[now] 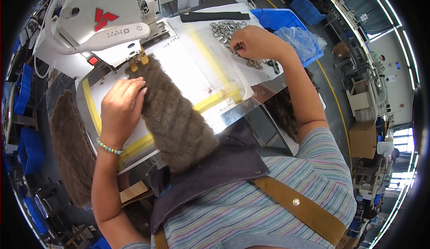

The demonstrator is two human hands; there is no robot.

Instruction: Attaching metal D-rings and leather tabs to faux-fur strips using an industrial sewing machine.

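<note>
- Here's the fur strip (181,119), laid across the white surface (179,54), upper end right by the brass-coloured fitting (143,58) of the white machine (83,25), lower end over the near edge against the dark apron (210,177).
- Best handling here, I'd judge: a light, steadying touch, the strip flat and free of twist, fingertips well clear of that fitting.
- Across at the metal hardware (227,28), lifting one piece by its rim should beat raking the heap; those loops look apt to hook together.
- Left grip (120,107): back of the hand upward, forearm coming in from below, fingers angled up and inward to the strip's left edge. Thumb and fingertips sit close together, but whether fur is pinched between them, I cannot tell!
- Right grip (259,42): arm out wide, elbow bent, hand over the pile, thumb and forefinger curled inward. Clamped on a piece or merely touching? Hidden; cannot tell.
</note>
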